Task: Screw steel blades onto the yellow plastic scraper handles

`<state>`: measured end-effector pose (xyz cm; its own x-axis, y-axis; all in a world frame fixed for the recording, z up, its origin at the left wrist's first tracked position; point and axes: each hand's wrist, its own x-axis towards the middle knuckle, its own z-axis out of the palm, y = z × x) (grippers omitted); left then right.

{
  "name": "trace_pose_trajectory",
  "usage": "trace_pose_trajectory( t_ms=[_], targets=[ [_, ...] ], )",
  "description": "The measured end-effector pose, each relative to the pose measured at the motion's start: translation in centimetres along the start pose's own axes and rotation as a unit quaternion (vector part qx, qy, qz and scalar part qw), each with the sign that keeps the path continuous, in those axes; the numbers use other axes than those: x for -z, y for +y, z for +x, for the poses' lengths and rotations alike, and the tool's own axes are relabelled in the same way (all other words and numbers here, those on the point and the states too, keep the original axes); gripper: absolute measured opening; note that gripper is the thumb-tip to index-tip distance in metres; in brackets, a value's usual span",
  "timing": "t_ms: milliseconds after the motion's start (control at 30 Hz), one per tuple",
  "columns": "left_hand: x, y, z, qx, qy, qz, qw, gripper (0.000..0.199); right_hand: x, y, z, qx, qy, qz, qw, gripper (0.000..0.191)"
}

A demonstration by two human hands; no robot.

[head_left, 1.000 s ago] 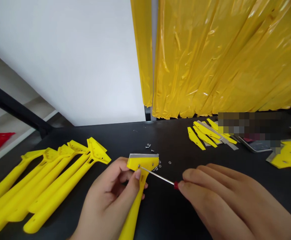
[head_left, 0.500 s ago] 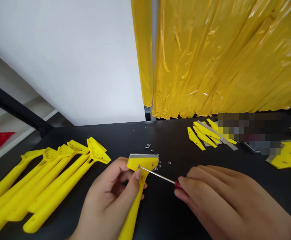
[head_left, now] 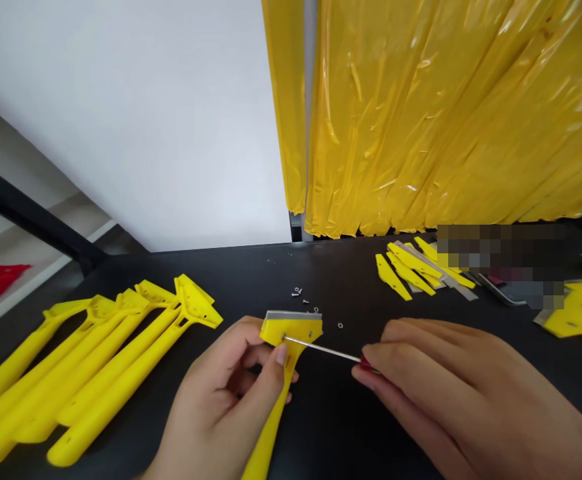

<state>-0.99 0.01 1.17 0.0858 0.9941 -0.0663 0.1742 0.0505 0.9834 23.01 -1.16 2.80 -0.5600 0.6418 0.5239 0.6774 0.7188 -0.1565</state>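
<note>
The left hand (head_left: 221,393) is closed around the neck of a yellow plastic scraper (head_left: 291,330), which is held above the desk (head_left: 211,267), and its steel blade (head_left: 291,316) points away from the person. The right hand (head_left: 445,393) is nearly closed, and its fingertips (head_left: 371,353) pinch the red grip of a small screwdriver (head_left: 321,349). The thin shaft reaches across to a small screw (head_left: 283,338) in the scraper head.

The main risk is at this screw. If the pressure is not straight, the screwdriver tip could slip out and hit the left thumb (head_left: 281,355), which is just beside it. If the scraper turns in the grip, the blade edge could also touch the fingers. Small loose screws and nuts (head_left: 298,291) lie just beyond the scraper, and a careless hand could push them away or lose them.

Left of the scraper, a row of yellow scraper bodies (head_left: 121,360) lies on the desk. To its right are yellow parts with steel blades (head_left: 411,270), and farther right more assembled scrapers (head_left: 578,317), partly hidden by a blurred patch. Beyond the scraper hang yellow plastic strips (head_left: 421,113), beside a white wall (head_left: 121,120).
</note>
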Motion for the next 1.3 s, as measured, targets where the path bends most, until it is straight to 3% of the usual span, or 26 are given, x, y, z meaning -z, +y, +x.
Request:
trace_pose_trajectory(
  t_ms=[100, 200, 300, 400, 467, 533, 633, 700, 867, 967, 1067, 1200, 1300],
  targets=[
    [-0.1, 0.2, 0.0, -0.014, 0.011, 0.014, 1.000, 0.017, -0.2, -0.4, -0.2, -0.004, 0.002, 0.001, 1.000, 0.025],
    [-0.1, 0.5, -0.1, -0.025, 0.012, 0.031, 0.999, 0.017, -0.4, -1.0, -0.6, -0.108, -0.022, 0.071, 0.991, 0.023],
    [-0.1, 0.8, -0.1, -0.041, 0.018, 0.053, 0.998, 0.015, -0.5, -1.5, -0.7, -0.241, -0.062, 0.186, 0.951, 0.020],
    [0.0, 0.8, 0.0, -0.046, 0.034, 0.054, 0.997, 0.015, -0.6, -1.4, -0.5, -0.289, -0.075, 0.245, 0.923, 0.021],
    [0.1, 0.6, 0.1, -0.030, 0.037, 0.038, 0.998, 0.016, -0.6, -1.2, -0.4, -0.269, -0.073, 0.231, 0.932, 0.017],
    [0.3, 0.3, 0.4, 0.000, 0.032, 0.017, 0.999, 0.018, -0.3, -1.0, -0.2, -0.208, -0.052, 0.192, 0.958, 0.008],
    [0.8, 0.1, 0.9, 0.058, 0.015, -0.038, 0.997, 0.020, 0.6, -1.2, -0.1, -0.082, -0.001, 0.101, 0.991, 0.028],
    [0.9, 0.1, 1.1, 0.087, 0.008, -0.089, 0.992, 0.021, 1.1, -1.6, 0.1, -0.038, 0.006, 0.051, 0.998, 0.041],
    [0.4, 0.2, 0.5, 0.140, -0.017, -0.164, 0.976, 0.014, 0.4, -3.2, 0.3, -0.089, -0.046, 0.022, 0.995, 0.018],
    [0.0, 0.2, -0.3, 0.180, -0.090, -0.192, 0.960, 0.024, -0.8, -3.8, -0.3, -0.119, -0.087, -0.021, 0.989, 0.036],
    [-0.5, 0.6, -1.0, 0.202, -0.155, -0.194, 0.947, 0.025, -1.2, -4.1, -1.8, -0.141, -0.134, -0.026, 0.980, 0.019],
    [-1.2, 1.2, -1.7, 0.190, -0.217, -0.159, 0.944, 0.020, -0.3, -3.7, -4.9, -0.164, -0.086, -0.052, 0.981, 0.019],
    [0.0, -0.3, -1.6, 0.093, -0.182, -0.104, 0.974, 0.042, 1.9, -1.3, -7.9, -0.180, -0.021, -0.134, 0.974, 0.027]
  ],
)
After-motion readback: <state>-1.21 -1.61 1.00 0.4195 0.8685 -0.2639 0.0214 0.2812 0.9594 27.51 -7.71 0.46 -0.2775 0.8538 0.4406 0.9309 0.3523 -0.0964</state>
